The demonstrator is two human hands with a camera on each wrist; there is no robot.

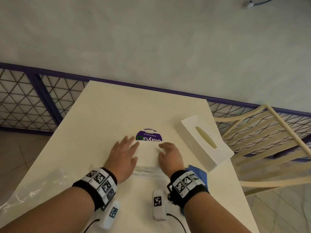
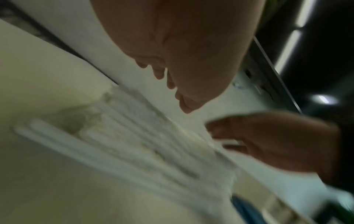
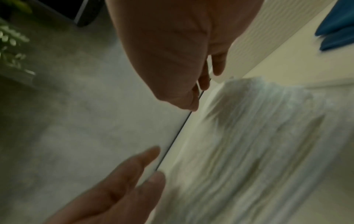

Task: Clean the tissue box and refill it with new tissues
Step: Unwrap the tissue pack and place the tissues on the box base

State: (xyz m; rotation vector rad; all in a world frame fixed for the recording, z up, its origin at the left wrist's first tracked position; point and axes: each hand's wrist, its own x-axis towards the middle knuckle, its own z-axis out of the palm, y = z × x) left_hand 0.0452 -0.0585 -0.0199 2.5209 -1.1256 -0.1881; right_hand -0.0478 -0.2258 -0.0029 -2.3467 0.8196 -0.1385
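A stack of white tissues (image 1: 147,154) lies on the cream table (image 1: 109,108) between my two hands. My left hand (image 1: 125,152) lies flat against the stack's left side with straight fingers. My right hand (image 1: 169,153) rests at the right side, fingers loosely bent and holding nothing. The white tissue box (image 1: 193,132), with an oval slot on top, stands to the right, apart from both hands. Both wrist views are blurred; they show the layered stack (image 2: 153,144) (image 3: 258,136) beneath the fingers.
A round purple-labelled pack (image 1: 149,136) sits just behind the stack. A blue cloth (image 1: 200,173) lies by my right wrist. Crumpled clear plastic (image 1: 33,187) lies at the table's left edge. A cream chair (image 1: 269,140) stands to the right, a wall behind.
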